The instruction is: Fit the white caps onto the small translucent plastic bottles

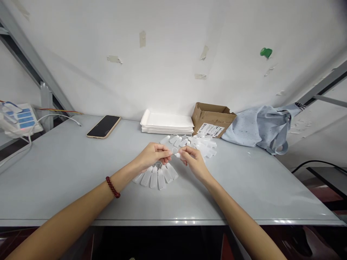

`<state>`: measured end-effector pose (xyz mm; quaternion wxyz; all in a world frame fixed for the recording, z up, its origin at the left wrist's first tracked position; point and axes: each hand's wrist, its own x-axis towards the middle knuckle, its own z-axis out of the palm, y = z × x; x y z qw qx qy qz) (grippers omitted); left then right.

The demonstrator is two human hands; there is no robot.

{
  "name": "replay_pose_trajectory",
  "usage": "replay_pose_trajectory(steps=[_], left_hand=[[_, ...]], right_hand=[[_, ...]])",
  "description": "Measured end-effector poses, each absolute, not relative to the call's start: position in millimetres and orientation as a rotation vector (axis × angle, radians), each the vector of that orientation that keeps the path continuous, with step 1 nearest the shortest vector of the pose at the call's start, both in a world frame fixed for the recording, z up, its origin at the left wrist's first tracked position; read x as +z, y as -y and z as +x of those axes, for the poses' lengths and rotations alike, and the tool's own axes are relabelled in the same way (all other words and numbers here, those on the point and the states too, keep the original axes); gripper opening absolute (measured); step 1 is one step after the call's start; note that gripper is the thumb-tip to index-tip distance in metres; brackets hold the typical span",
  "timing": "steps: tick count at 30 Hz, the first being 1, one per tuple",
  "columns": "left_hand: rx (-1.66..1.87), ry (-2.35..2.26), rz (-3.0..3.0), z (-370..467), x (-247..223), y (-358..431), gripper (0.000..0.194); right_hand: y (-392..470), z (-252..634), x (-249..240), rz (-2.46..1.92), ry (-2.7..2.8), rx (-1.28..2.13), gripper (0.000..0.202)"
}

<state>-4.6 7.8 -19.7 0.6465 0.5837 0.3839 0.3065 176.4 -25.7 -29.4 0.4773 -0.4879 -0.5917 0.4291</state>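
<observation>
Over the middle of the grey table (81, 187), my left hand (159, 153) and my right hand (191, 157) meet at a small clear loop (175, 150). Thumb and fingers of each hand are pinched on the loop, one hand at either side. A small white piece hangs at it beside my right fingertips. Below my left hand, several translucent white tags (154, 177) lie fanned out on the table. Behind and beside my right hand lies a larger spread of similar tags (207, 144). A dark red beaded bracelet circles my left wrist.
A stack of white envelopes (168, 122) lies near the wall, beside an open cardboard box (211, 117). Light blue cloth (257, 124) is heaped at the right. A phone (104, 126) lies at the left, near a white cable (54, 115) and a blue-and-white item (24, 117).
</observation>
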Motion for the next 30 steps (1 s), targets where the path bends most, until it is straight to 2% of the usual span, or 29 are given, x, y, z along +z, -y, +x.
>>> replay_pose_trajectory(steps=[18, 24, 30], left_hand=[[0.671, -0.835, 1.393, -7, -16, -7, 0.021], [0.785, -0.924, 1.413, -13, -10, -15, 0.024], [0.672, -0.893, 1.493, -9, -13, -13, 0.027]], right_hand=[[28, 178, -27, -1.182, 1.529, 1.016, 0.019], [27, 182, -24, -1.205, 1.575, 0.963, 0.024], [28, 180, -26, -1.236, 1.628, 0.935, 0.027]])
